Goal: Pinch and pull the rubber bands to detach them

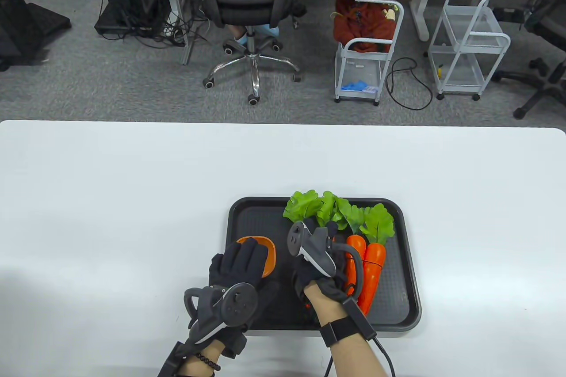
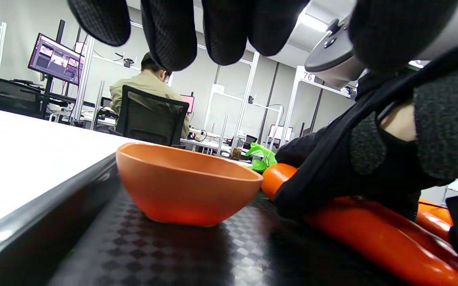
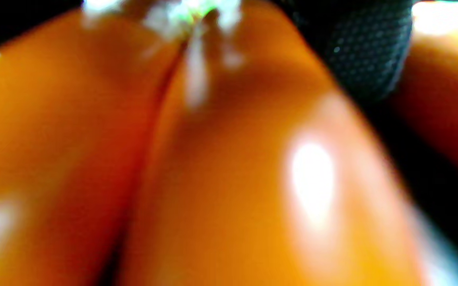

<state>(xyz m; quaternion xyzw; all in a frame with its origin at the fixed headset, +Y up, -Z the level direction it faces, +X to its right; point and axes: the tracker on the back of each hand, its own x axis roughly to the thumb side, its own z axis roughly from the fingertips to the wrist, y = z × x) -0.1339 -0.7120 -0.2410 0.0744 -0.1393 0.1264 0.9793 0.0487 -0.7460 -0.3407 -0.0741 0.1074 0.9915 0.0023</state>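
Note:
A bunch of orange toy carrots with green leaves lies on the right half of a black tray. My right hand lies over the left carrots and grips them. The left wrist view shows its fingers wrapped down onto a carrot. The right wrist view is a blurred close-up of carrots with one gloved fingertip. No rubber band shows plainly. My left hand hovers open over an orange bowl, its fingers above the bowl without touching it.
The tray sits near the front edge of a white table. Its raised rim runs along the left. Beyond the table are an office chair and white carts.

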